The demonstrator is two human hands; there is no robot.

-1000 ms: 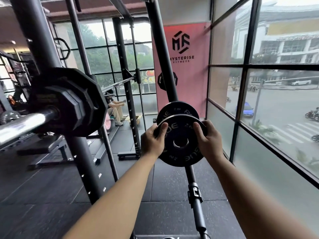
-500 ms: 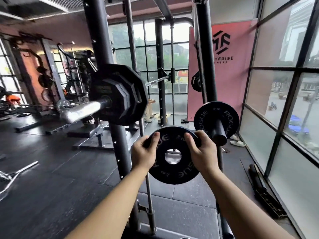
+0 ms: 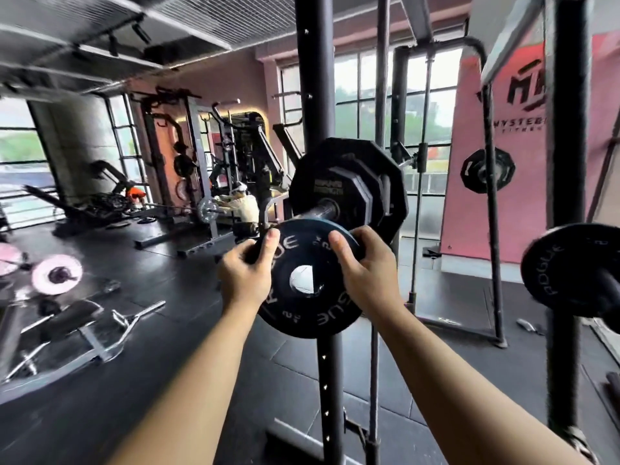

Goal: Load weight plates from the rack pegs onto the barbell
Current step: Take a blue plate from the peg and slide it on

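Plate (image 3: 310, 280) (small), gripped by left hand (image 3: 246, 275), right hand (image 3: 364, 266)

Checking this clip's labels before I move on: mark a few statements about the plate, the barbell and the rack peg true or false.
1. Both the left hand and the right hand grip the small plate. True.
2. The barbell already carries bigger plates. True.
3. The small plate sits on the barbell. False: its hole is empty, held just short of the bar's end.
4. The rack's right side holds no plate. False: another plate hangs on the peg there.
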